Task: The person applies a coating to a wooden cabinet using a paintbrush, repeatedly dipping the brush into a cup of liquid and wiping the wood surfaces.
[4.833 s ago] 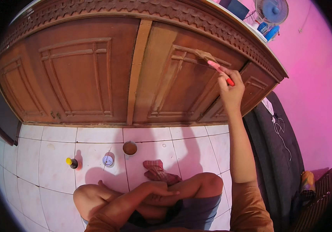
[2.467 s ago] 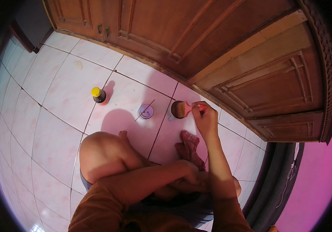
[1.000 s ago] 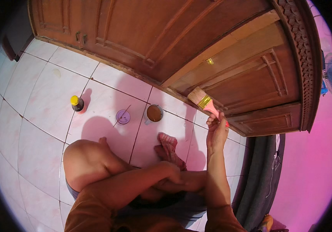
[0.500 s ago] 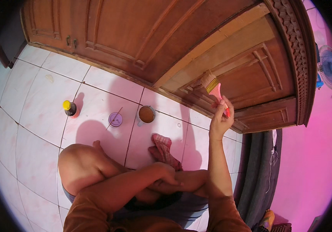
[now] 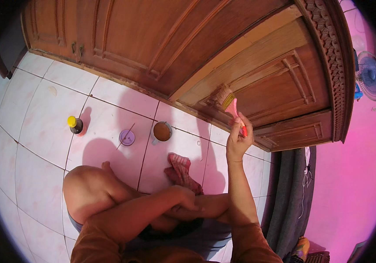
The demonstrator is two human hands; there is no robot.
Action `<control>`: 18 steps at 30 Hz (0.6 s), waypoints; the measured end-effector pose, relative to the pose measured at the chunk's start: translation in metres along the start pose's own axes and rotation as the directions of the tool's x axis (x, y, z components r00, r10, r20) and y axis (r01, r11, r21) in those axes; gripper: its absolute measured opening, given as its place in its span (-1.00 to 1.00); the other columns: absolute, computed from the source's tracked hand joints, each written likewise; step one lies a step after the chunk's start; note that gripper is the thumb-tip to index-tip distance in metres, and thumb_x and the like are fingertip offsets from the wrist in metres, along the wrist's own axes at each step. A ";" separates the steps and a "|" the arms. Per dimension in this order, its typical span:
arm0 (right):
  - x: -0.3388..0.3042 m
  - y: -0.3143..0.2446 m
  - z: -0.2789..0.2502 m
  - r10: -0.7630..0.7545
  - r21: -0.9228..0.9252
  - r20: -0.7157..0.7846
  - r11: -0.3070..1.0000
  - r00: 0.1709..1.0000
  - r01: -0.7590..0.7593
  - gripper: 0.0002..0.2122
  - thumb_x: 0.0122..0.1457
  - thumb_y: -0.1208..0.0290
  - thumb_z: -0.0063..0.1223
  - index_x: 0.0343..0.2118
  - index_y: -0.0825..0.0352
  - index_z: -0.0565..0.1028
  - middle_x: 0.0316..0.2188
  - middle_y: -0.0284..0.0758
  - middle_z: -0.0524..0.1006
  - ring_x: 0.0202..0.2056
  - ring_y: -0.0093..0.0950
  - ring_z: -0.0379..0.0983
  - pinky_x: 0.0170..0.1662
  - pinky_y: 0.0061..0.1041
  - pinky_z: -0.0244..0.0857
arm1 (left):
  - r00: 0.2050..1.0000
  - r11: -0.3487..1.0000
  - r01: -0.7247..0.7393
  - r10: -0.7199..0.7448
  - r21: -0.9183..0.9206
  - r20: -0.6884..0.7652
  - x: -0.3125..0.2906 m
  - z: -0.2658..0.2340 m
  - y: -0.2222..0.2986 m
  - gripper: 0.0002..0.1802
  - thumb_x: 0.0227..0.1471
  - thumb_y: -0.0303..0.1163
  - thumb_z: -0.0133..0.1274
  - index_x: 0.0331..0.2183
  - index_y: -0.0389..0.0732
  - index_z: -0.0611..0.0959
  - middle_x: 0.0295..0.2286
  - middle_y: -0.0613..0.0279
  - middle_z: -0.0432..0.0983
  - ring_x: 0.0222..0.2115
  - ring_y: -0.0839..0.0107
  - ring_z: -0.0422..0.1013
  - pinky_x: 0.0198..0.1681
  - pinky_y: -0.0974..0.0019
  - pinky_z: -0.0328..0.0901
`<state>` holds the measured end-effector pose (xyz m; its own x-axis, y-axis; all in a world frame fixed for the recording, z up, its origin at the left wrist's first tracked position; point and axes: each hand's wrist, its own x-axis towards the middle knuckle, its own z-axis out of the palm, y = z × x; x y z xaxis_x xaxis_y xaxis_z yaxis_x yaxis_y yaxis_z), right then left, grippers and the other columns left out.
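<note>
A wide paintbrush [image 5: 231,106] with pale bristles and a pink and red handle is pinched in my right hand [image 5: 239,142], which is closed on it. The bristle tips touch or nearly touch the brown wooden cabinet panel [image 5: 251,85], at the lower left of its raised moulding. My left hand [image 5: 184,199] lies across my bent leg, open and holding nothing, its fingers partly hidden. On the floor before me stand a mug of brown liquid [image 5: 161,131] and a small purple-rimmed cup [image 5: 127,137] with a thin stick across it.
A dark bottle with a yellow cap [image 5: 76,125] stands on the white floor tiles to the left. A red checked cloth [image 5: 180,168] lies near my legs. At right are a dark cushioned seat [image 5: 289,193], a white cable [image 5: 305,179] and a blue fan [image 5: 370,75].
My right hand and the paintbrush have shifted slightly left and down along the panel. The whole view has drifted a little. My left hand stays on my leg.
</note>
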<state>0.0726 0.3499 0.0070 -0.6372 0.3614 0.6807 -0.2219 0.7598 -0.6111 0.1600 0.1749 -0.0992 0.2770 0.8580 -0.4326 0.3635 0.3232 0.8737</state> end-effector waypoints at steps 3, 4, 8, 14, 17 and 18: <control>0.009 -0.005 0.000 0.025 -0.026 -0.023 0.999 0.999 -0.026 -0.81 0.29 0.46 0.10 -0.11 0.45 0.56 -0.27 -0.24 0.58 -0.31 -0.56 0.53 -0.23 -0.58 0.43 | 0.997 0.997 0.071 -0.071 -0.008 0.033 -0.012 -0.007 0.010 0.05 0.02 0.55 -0.28 -0.59 -0.33 0.75 -0.60 0.03 0.63 -0.37 0.15 0.60 -0.07 0.16 0.40; 0.017 -0.008 -0.001 0.024 -0.025 -0.022 0.999 0.999 -0.024 -0.81 0.29 0.46 0.10 -0.11 0.45 0.56 -0.27 -0.24 0.58 -0.31 -0.56 0.53 -0.23 -0.58 0.43 | 0.997 0.997 0.071 -0.071 -0.008 0.031 -0.010 -0.006 0.008 0.05 0.02 0.55 -0.28 -0.59 -0.33 0.75 -0.60 0.03 0.63 -0.37 0.15 0.60 -0.07 0.16 0.40; 0.051 -0.033 -0.013 -0.102 -0.045 -0.085 0.994 0.991 0.098 -0.80 0.31 0.48 0.07 -0.08 0.46 0.54 -0.22 -0.25 0.58 -0.30 -0.56 0.54 -0.19 -0.57 0.46 | 0.998 0.999 0.011 -0.008 0.049 -0.066 0.021 0.016 -0.017 0.08 -0.02 0.59 -0.26 -0.50 -0.36 0.75 -0.55 -0.05 0.63 -0.31 0.08 0.58 -0.03 0.11 0.38; 0.096 -0.068 -0.035 -0.190 0.031 -0.184 0.980 0.964 0.198 -0.75 0.35 0.43 0.02 -0.02 0.49 0.50 -0.18 -0.19 0.58 -0.24 -0.52 0.54 -0.13 -0.56 0.46 | 0.999 0.999 0.036 -0.037 0.029 0.016 0.007 0.000 -0.006 0.14 -0.08 0.65 -0.28 -0.34 -0.38 0.74 -0.36 -0.19 0.63 -0.19 -0.04 0.54 0.03 0.02 0.32; 0.092 -0.075 -0.037 -0.136 0.075 -0.216 0.985 0.967 0.155 -0.75 0.34 0.40 0.05 -0.04 0.46 0.52 -0.18 -0.22 0.59 -0.24 -0.56 0.52 -0.14 -0.58 0.43 | 0.999 0.999 -0.020 0.021 0.050 -0.037 0.001 0.003 -0.007 0.13 -0.07 0.64 -0.29 -0.38 -0.37 0.75 -0.41 -0.15 0.64 -0.23 0.00 0.56 0.02 0.05 0.33; 0.086 -0.070 -0.036 -0.140 0.076 -0.215 0.984 0.967 0.160 -0.75 0.34 0.40 0.05 -0.04 0.46 0.52 -0.18 -0.22 0.59 -0.24 -0.56 0.52 -0.14 -0.58 0.43 | 0.989 0.994 -0.063 0.074 0.087 -0.129 -0.001 0.004 -0.006 0.12 -0.06 0.64 -0.29 -0.41 -0.36 0.75 -0.47 -0.11 0.64 -0.26 0.04 0.57 0.01 0.07 0.34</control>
<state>0.0603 0.3471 0.1228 -0.4261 0.3591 0.8304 -0.3762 0.7644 -0.5236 0.1610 0.1704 -0.1053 0.1859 0.9237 -0.3349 0.4215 0.2329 0.8764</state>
